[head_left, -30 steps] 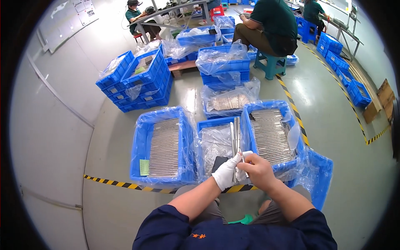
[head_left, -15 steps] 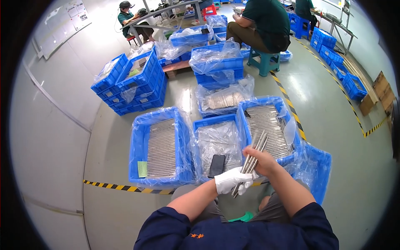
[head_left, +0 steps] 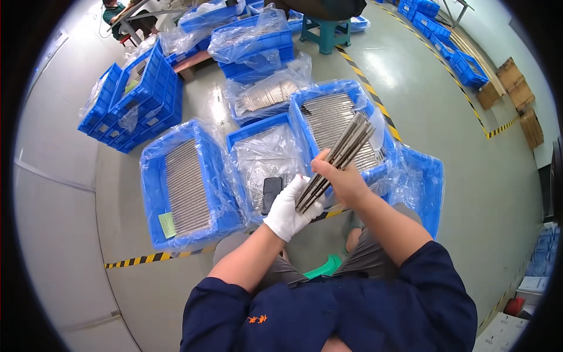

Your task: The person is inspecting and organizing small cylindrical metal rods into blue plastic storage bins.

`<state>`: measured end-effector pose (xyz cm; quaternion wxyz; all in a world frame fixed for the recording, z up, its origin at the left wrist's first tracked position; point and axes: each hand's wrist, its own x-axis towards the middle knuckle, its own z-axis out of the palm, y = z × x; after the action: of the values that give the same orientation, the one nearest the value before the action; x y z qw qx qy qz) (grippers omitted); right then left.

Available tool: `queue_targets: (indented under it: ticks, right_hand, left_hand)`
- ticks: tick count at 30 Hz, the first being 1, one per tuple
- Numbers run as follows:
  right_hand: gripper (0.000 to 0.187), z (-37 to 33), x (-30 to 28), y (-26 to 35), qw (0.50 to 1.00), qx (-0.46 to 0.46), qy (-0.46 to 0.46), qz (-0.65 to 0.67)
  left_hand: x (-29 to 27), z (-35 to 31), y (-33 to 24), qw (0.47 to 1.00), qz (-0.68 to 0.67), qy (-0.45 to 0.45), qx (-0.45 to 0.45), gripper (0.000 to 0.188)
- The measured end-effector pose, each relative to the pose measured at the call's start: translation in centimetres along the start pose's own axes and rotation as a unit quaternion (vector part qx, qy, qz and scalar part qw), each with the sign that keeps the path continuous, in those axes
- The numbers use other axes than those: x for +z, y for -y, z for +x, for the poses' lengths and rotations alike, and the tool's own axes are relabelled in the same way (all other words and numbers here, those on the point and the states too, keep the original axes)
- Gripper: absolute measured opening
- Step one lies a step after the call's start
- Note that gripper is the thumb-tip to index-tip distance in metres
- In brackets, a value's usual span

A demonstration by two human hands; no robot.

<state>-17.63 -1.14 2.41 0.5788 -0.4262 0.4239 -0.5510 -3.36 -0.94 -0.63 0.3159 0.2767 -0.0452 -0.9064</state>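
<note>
A bundle of several slim metal rods (head_left: 347,141) slants up and away to the right in front of me. My bare right hand (head_left: 346,180) is wrapped round its middle. At the lower end, my left hand (head_left: 290,211) in a white glove closes on the rods. Below the bundle's upper end is a plastic-lined blue crate (head_left: 297,114) with rows of similar rods (head_left: 329,120). Left of it, a middle blue crate (head_left: 239,134) holds rods under clear film, with a black phone (head_left: 272,195) on top near my glove.
At the left, another lined crate (head_left: 153,202) holds rods and a green slip (head_left: 167,224). A further blue crate (head_left: 433,190) stands by my right forearm. Stacked crates (head_left: 149,97) and a teal stool (head_left: 325,36) with a seated person are farther off. Striped tape (head_left: 146,258) crosses the floor.
My view has shifted, so the crates sit farther left and higher in it. The rods remain in both hands, and their upper ends now reach higher over the right crate.
</note>
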Motion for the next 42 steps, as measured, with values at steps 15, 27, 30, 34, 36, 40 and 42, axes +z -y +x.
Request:
queue_targets:
  ticks: [15, 27, 30, 34, 36, 40, 42]
  right_hand:
    - [0.044, 1.0, -3.3, -2.4, 0.963, 0.268, -0.021, -0.029]
    - [0.033, 1.5, -4.6, 1.2, 0.994, 0.058, -0.024, -0.091]
    - [0.033, 1.8, -4.8, 2.2, 0.993, 0.035, -0.021, 0.113]
    - [0.023, 1.8, -4.6, 2.1, 0.988, 0.027, -0.082, 0.130]
    - [0.019, 2.0, -6.5, 0.7, 0.982, 0.111, -0.056, 0.142]
    - [0.020, 0.8, -3.1, 1.3, 0.965, 0.200, 0.042, 0.166]
    - [0.019, 0.7, -2.0, 0.9, 0.971, 0.190, 0.032, 0.144]
  left_hand:
    - [0.8, -2.8, -2.9, 0.895, 0.435, -0.065, 0.072, 0.031]
    - [1.4, -3.6, -3.2, 0.881, 0.449, -0.090, 0.121, 0.026]
    - [1.3, -3.7, -3.1, 0.878, 0.451, -0.092, 0.128, 0.026]
    - [1.8, -3.9, -2.9, 0.894, 0.425, -0.087, 0.108, 0.025]
    - [1.8, -3.7, -2.9, 0.904, 0.408, -0.073, 0.099, 0.025]
    - [1.1, -3.3, -3.0, 0.920, 0.383, -0.066, 0.046, 0.020]
    - [0.8, -3.2, -2.8, 0.925, 0.372, -0.059, 0.044, 0.022]
